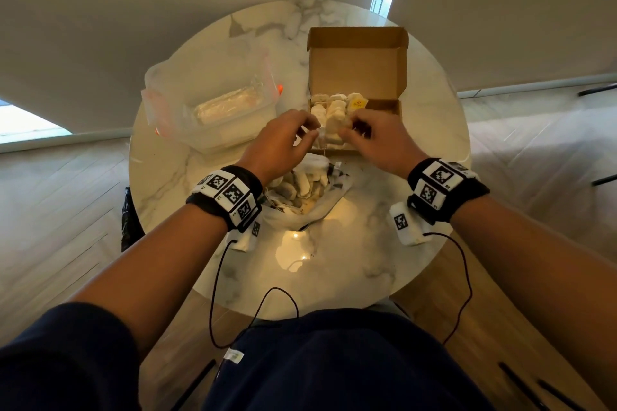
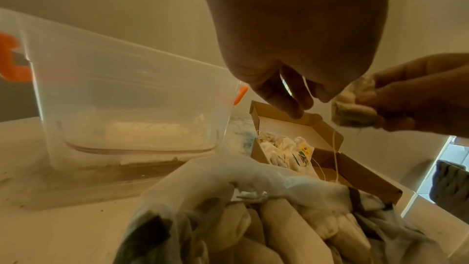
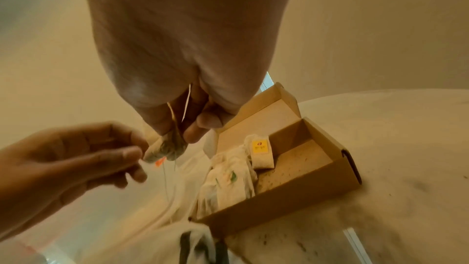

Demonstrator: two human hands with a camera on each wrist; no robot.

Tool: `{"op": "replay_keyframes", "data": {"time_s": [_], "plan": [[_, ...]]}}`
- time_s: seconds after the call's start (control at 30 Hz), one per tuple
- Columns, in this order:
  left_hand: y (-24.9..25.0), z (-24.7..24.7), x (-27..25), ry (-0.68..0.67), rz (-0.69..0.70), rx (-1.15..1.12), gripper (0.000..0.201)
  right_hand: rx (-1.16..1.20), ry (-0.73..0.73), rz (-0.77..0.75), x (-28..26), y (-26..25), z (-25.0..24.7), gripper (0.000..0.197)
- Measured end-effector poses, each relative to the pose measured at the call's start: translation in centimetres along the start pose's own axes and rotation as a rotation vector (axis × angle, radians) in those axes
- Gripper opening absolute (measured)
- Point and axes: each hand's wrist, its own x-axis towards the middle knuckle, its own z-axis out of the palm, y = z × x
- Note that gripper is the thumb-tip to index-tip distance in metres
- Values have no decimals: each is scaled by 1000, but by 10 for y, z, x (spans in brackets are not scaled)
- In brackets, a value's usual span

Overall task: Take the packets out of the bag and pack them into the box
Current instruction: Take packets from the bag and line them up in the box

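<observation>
**Tea packet held over box, string dangling**

Right hand (image 1: 377,140) pinching one packet (image 2: 354,107) just above the near edge of the cardboard box (image 1: 387,107); left hand (image 1: 283,143) beside it, grip seemingly nipping the packet's string (image 2: 335,148), though hard to confirm. Box partly filled, on the tabletop (image 1: 334,260). Cloth bag (image 1: 300,197) just nearer than the box, still full of packets. Likely snags: string catching on the box rim or tangling with others, dragging packed ones out. Yellow tag (image 3: 261,146) in box; writing unreadable.

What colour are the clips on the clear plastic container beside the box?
Orange. The clips on the clear plastic container show best in the left wrist view.
</observation>
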Motion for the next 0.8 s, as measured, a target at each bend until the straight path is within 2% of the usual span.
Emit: {"op": "replay_keyframes", "data": {"time_s": [0.13,0.33,0.47,0.6,0.8], "plan": [[-7,17,11,-100,-61,30,20,41,75,1,18,7,-25,16],[-13,45,26,-288,-82,83,21,-61,107,96,43,39,-35,20],[-14,55,34,-317,-119,84,23,-129,30,198,52,68,-18,22],[-17,58,38,-340,-97,86,25,-148,-36,245,59,92,3,24],[-25,60,40,-320,-65,44,23,-63,126,385,71,99,18,19]]}}
